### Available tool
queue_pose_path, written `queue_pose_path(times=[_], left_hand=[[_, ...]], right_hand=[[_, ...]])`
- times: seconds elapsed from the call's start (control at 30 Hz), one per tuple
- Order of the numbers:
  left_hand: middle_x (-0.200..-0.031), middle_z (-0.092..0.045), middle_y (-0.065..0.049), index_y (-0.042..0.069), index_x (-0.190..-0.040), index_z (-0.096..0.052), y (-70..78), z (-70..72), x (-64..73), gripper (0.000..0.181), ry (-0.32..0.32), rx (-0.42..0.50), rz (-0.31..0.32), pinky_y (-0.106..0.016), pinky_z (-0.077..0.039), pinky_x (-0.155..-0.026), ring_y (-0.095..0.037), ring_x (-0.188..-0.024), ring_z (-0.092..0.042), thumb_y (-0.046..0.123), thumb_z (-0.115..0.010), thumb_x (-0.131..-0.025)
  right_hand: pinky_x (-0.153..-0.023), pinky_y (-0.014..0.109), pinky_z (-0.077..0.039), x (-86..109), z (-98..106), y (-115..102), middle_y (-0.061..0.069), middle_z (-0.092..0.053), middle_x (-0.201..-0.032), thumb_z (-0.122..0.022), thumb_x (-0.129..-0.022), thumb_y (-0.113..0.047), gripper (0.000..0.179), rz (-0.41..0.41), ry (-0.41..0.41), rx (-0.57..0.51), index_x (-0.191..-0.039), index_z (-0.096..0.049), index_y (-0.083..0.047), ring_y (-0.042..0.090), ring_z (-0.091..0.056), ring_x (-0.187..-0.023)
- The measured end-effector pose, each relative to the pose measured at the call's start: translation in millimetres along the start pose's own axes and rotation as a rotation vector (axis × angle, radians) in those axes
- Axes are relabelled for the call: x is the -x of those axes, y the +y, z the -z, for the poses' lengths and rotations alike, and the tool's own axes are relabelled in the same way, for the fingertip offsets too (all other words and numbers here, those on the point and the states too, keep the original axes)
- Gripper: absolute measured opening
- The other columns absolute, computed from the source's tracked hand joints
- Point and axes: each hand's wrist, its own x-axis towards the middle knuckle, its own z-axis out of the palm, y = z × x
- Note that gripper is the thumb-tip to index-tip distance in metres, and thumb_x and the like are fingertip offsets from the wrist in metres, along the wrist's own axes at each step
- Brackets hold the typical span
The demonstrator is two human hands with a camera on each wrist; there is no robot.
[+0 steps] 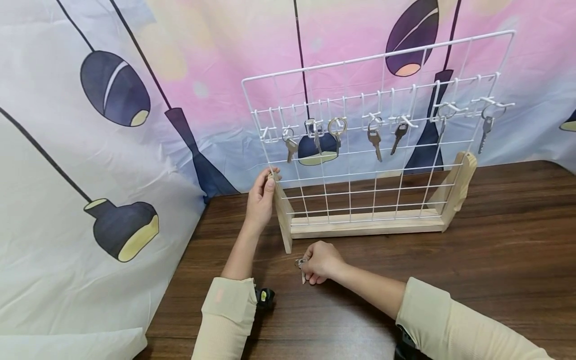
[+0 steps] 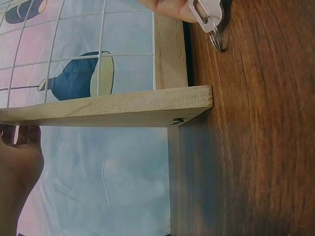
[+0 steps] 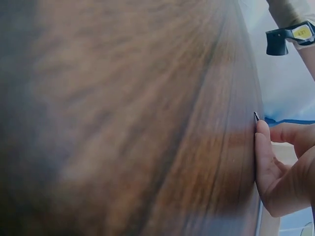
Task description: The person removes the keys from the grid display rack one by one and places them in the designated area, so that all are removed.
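Note:
My right hand [image 1: 321, 262] pinches a silver key [image 1: 303, 272] by its head, low over the brown table in front of the rack. In the left wrist view the key's head [image 2: 209, 11] has a cut-out, and a split ring [image 2: 216, 40] hangs from it. My left hand [image 1: 260, 202] grips the top of the left wooden upright [image 1: 283, 215] of a white wire grid rack [image 1: 375, 175], thumb on the near side. Several keys hang by rings from the rack's hooks, among them a brownish key [image 1: 374, 143] and a silver key [image 1: 485, 131] at the far right.
The rack's wooden base bar [image 1: 366, 227] lies along the table [image 1: 508, 240]. Close behind stands a printed cloth backdrop [image 1: 225, 60], which also covers the left side. A black wrist camera [image 1: 265, 297] sits at the left cuff.

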Motion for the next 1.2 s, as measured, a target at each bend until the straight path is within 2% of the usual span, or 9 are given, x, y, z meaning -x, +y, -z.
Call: queue_pose_path(times=[0.13, 0.27, 0.43, 0.63, 0.77, 0.87, 1.0, 1.1, 1.2], left_hand=[[-0.122, -0.049, -0.031, -0.01, -0.125, -0.045, 0.5, 0.3, -0.3, 0.03, 0.002, 0.0, 0.004, -0.032, -0.035, -0.097, -0.036, -0.113, -0.048, 0.002, -0.036, -0.099], [-0.122, -0.051, -0.026, -0.009, -0.125, -0.045, 0.9, -0.1, 0.0, 0.03, 0.004, -0.004, 0.016, -0.032, -0.035, -0.097, -0.034, -0.113, -0.049, 0.003, -0.036, -0.099], [-0.122, -0.051, -0.027, -0.009, -0.126, -0.045, 0.5, -0.3, -0.3, 0.031, 0.011, -0.001, 0.021, -0.032, -0.035, -0.097, -0.033, -0.113, -0.049, 0.003, -0.037, -0.099], [-0.123, -0.049, -0.03, -0.012, -0.125, -0.043, 1.7, 0.1, -1.0, 0.03, 0.006, 0.012, 0.026, -0.03, -0.035, -0.096, -0.038, -0.114, -0.047, -0.002, -0.035, -0.098], [-0.121, -0.048, -0.032, -0.016, -0.123, -0.042, 15.3, -1.7, 0.6, 0.029, 0.0, 0.001, 0.034, -0.03, -0.036, -0.094, -0.041, -0.113, -0.047, -0.004, -0.034, -0.097], [-0.12, -0.049, -0.033, -0.017, -0.122, -0.041, 26.3, -3.4, 2.3, 0.029, 0.001, -0.015, 0.039, -0.031, -0.036, -0.094, -0.042, -0.112, -0.047, -0.005, -0.034, -0.097], [-0.12, -0.048, -0.033, -0.017, -0.122, -0.041, 30.5, -3.8, 3.1, 0.028, -0.003, -0.021, 0.034, -0.032, -0.036, -0.094, -0.042, -0.112, -0.047, -0.004, -0.034, -0.098], [-0.121, -0.048, -0.032, -0.017, -0.122, -0.041, 30.5, -3.7, 2.7, 0.028, -0.007, -0.015, 0.033, -0.033, -0.037, -0.094, -0.041, -0.112, -0.047, -0.004, -0.034, -0.098], [-0.121, -0.048, -0.032, -0.017, -0.122, -0.041, 31.1, -3.3, 3.0, 0.029, -0.006, -0.009, 0.038, -0.033, -0.037, -0.094, -0.041, -0.112, -0.047, -0.004, -0.034, -0.098]], right_hand=[[-0.04, 0.025, -0.048, 1.1, -1, 0, 0.002, -0.058, -0.047, -0.063, -0.074, 0.002, 0.008, 0.025, 0.029, 0.039, -0.073, -0.057, -0.003, 0.008, -0.055, -0.038], [-0.039, 0.025, -0.047, 1.5, -1, 0, 0.002, -0.057, -0.046, -0.063, -0.071, 0.005, 0.013, 0.033, 0.047, 0.04, -0.077, -0.053, -0.003, 0.009, -0.055, -0.037], [-0.039, 0.025, -0.047, -0.1, -3, 1, 0.001, -0.057, -0.046, -0.063, -0.07, 0.006, 0.017, 0.042, 0.056, 0.044, -0.081, -0.052, -0.001, 0.01, -0.055, -0.036], [-0.041, 0.027, -0.048, -0.1, 3, -1, 0.006, -0.059, -0.049, -0.064, -0.074, 0.005, 0.018, 0.019, 0.021, -0.016, -0.087, -0.052, 0.0, 0.012, -0.057, -0.039], [-0.045, 0.029, -0.05, 1.6, 16, -12, 0.008, -0.061, -0.057, -0.065, -0.079, 0.001, 0.018, 0.06, 0.017, -0.078, -0.095, -0.055, 0.003, 0.015, -0.058, -0.044], [-0.048, 0.029, -0.049, 6.8, 31, -32, 0.003, -0.062, -0.061, -0.067, -0.08, -0.004, 0.024, 0.186, 0.11, -0.022, -0.101, -0.058, 0.0, 0.015, -0.058, -0.048], [-0.052, 0.028, -0.046, 13.8, 51, -62, -0.002, -0.065, -0.069, -0.07, -0.08, -0.009, 0.027, 0.44, 0.375, 0.097, -0.105, -0.061, -0.005, 0.011, -0.059, -0.054], [-0.062, 0.029, -0.048, 14.5, 63, -81, 0.003, -0.068, -0.081, -0.069, -0.081, -0.011, 0.032, 0.599, 0.539, 0.106, -0.11, -0.058, -0.005, 0.012, -0.063, -0.062], [-0.066, 0.029, -0.05, 11.9, 71, -96, 0.006, -0.068, -0.097, -0.068, -0.083, -0.013, 0.042, 0.676, 0.614, 0.078, -0.12, -0.05, -0.005, 0.014, -0.067, -0.072]])
